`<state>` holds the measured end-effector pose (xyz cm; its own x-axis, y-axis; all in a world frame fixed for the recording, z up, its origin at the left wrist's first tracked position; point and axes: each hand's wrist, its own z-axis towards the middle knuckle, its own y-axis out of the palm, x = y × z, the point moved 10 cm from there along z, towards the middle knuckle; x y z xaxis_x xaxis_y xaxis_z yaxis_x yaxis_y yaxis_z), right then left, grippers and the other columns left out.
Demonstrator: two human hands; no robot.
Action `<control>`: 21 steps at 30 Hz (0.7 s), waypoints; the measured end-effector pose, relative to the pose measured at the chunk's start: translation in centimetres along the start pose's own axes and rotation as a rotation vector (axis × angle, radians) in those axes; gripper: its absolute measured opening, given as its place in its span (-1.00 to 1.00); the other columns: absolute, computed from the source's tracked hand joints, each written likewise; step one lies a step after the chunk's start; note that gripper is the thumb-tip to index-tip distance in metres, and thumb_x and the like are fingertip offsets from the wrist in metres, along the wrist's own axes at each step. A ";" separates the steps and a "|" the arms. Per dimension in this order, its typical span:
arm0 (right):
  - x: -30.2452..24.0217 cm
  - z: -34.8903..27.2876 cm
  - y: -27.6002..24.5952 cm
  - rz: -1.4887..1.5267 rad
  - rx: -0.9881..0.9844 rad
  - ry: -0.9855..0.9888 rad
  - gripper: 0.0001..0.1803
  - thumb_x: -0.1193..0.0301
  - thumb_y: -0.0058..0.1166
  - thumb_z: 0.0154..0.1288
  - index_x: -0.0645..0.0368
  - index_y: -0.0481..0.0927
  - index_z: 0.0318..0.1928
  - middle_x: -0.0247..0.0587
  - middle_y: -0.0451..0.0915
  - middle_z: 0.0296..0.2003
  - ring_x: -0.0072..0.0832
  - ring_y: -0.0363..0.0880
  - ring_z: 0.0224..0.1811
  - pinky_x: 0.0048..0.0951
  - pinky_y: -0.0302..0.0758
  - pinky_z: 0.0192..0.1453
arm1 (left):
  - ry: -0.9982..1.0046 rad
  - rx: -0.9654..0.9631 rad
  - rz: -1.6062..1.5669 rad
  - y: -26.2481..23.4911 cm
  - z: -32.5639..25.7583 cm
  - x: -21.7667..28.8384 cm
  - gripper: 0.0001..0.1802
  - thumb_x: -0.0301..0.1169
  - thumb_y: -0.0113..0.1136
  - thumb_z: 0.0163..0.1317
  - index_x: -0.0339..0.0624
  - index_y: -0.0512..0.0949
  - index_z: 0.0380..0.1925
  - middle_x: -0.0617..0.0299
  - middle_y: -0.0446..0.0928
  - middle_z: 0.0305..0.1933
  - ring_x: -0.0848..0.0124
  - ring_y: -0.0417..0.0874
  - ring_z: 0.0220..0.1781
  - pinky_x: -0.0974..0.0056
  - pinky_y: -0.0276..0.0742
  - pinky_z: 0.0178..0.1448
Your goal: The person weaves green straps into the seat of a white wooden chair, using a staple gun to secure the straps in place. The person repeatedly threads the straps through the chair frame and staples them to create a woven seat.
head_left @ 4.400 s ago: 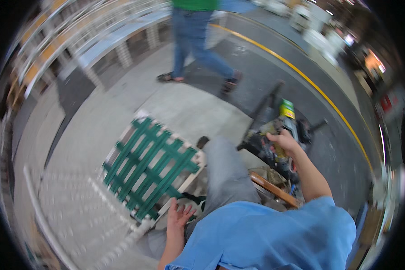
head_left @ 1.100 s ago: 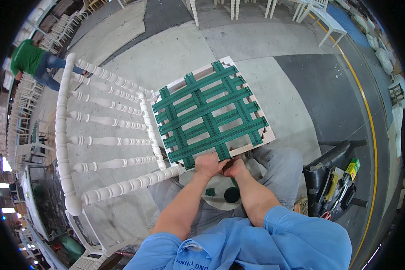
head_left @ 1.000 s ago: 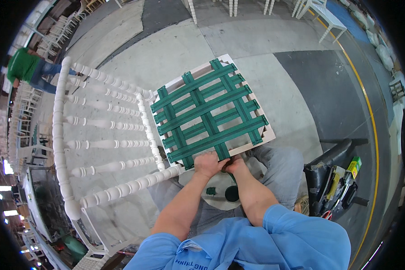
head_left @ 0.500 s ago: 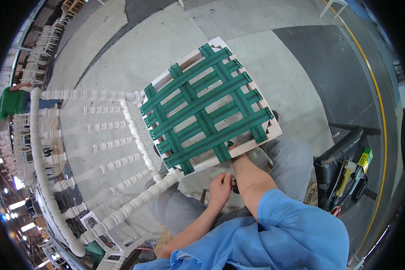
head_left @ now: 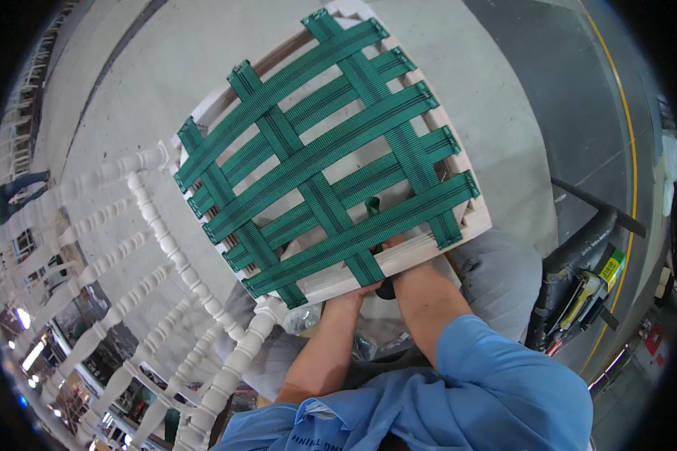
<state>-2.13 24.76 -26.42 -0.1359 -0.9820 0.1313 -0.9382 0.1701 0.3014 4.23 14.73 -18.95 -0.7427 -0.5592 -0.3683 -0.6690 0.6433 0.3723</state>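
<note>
A white wooden chair lies tilted across my lap, its turned-spindle back to the lower left. Its seat frame is woven with green webbing straps and fills the middle of the view. My left hand is pressed up against the underside of the frame's near edge, fingers hidden. My right hand reaches under the same edge and is mostly covered by frame and webbing. A small dark object shows between my wrists. A loose green strap end is visible through the weave.
A black stand with yellow and green tools is at my right knee. A yellow floor line curves along the right. Crumpled clear plastic lies on my lap. Racks of white chairs stand far left.
The seat has come nearer and higher in view. My hands went from the top of its near edge to beneath it; my left hand dropped to my lap, then rose to the frame.
</note>
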 end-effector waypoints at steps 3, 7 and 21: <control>-0.3 1.9 -0.7 -0.005 0.028 0.004 -0.47 -0.13 -0.01 0.53 0.08 0.69 -0.07 -0.16 0.73 -0.26 -0.18 0.70 -0.32 0.02 0.67 -0.11 | -0.051 -0.015 -0.085 -0.9 0.9 0.2 -0.60 -0.09 0.10 0.45 -0.21 0.67 -0.06 0.13 0.72 -0.12 0.13 0.75 -0.10 -0.04 0.75 0.01; -0.7 3.8 0.1 -0.038 0.020 -0.001 -0.47 -0.12 0.00 0.53 0.09 0.69 -0.07 -0.15 0.74 -0.27 -0.18 0.71 -0.34 0.02 0.68 -0.14 | -0.035 -0.006 -0.115 -0.9 1.8 0.4 -0.62 -0.11 0.10 0.46 -0.19 0.67 -0.07 0.15 0.72 -0.13 0.16 0.75 -0.10 0.00 0.72 -0.05; -1.3 -13.9 -6.0 -1.320 0.108 0.038 -0.48 -0.07 0.01 0.52 0.16 0.70 -0.17 -0.09 0.73 -0.36 -0.17 0.70 -0.49 0.00 0.69 -0.27 | 0.091 -0.030 -0.102 2.5 1.5 -0.4 -0.70 -0.17 0.10 0.50 -0.14 0.66 -0.11 0.24 0.70 -0.17 0.26 0.73 -0.13 0.13 0.60 -0.24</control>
<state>8.12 26.17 -15.23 0.8997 -0.4004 -0.1741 -0.3784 -0.9140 0.1462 2.86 17.35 -19.16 -0.6691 -0.6673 -0.3271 -0.7409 0.5652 0.3628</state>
